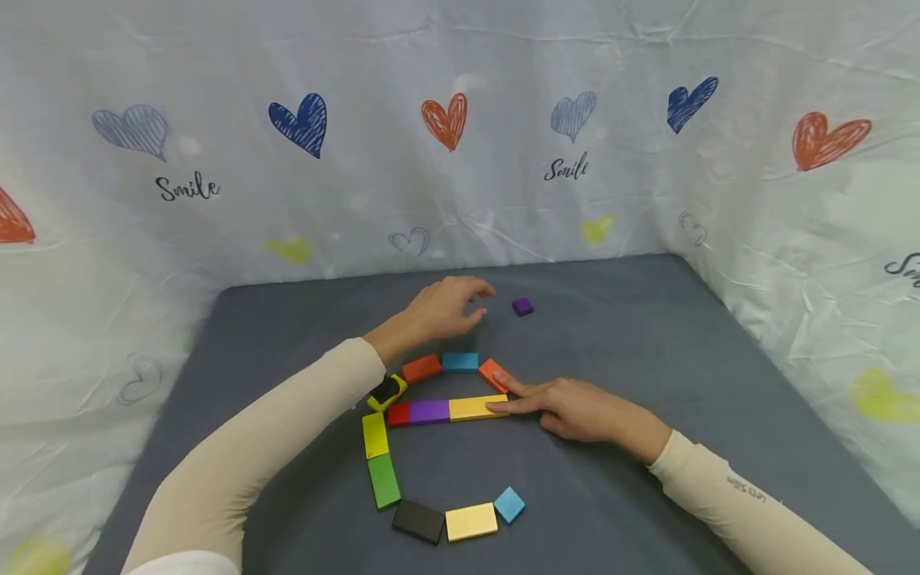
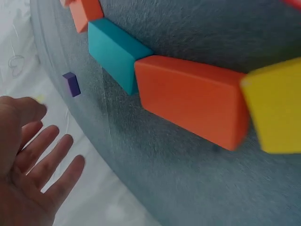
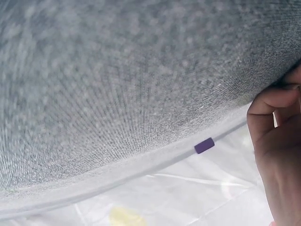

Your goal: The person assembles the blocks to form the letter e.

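My left hand hovers above the table behind the blocks, fingers spread and holding nothing. A small purple block lies apart to its right, and also shows beyond the fingers in the left wrist view. My right hand reaches in from the right. One finger touches the orange block at the right end of the arc, and the thumb rests on the yellow block. That block continues a straight row with a purple block and a red block. A blue block sits beside the orange one.
Left of the row runs a curve of a yellow block, green block, black block, pale yellow block and light blue block. Another orange block is near my left wrist. A printed cloth backs the grey table.
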### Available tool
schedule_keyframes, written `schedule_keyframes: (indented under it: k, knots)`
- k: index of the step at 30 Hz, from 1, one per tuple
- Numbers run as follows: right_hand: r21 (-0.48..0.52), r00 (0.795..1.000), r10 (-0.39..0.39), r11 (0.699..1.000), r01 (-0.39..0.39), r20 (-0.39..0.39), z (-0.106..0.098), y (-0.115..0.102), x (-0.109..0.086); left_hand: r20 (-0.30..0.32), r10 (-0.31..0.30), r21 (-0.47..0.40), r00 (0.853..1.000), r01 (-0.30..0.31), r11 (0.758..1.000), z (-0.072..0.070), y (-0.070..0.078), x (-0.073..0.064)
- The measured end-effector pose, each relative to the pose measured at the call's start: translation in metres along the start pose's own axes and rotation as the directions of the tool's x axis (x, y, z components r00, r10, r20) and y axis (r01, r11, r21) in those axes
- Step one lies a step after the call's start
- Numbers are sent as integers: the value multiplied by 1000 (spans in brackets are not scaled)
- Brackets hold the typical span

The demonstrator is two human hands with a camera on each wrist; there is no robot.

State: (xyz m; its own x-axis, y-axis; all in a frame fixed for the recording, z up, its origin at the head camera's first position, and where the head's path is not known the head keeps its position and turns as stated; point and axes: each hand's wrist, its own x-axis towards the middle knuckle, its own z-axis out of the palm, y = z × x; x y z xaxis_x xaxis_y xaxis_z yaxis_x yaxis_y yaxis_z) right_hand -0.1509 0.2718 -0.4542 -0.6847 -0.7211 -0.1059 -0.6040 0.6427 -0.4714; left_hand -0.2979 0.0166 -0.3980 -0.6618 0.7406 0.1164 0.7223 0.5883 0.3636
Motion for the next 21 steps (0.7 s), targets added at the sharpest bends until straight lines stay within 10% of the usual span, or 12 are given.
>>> schedule_keyframes:
  k: [10,21]
  knots:
    - [-7,1000,4,1000,-4,-1,-2,2,-5,192,-47,117,980,25,993,15,4,46]
    - [-30,1000,-20,999,19,-18,1,3,-3,314,22,202,949,-89,975,35,10,80]
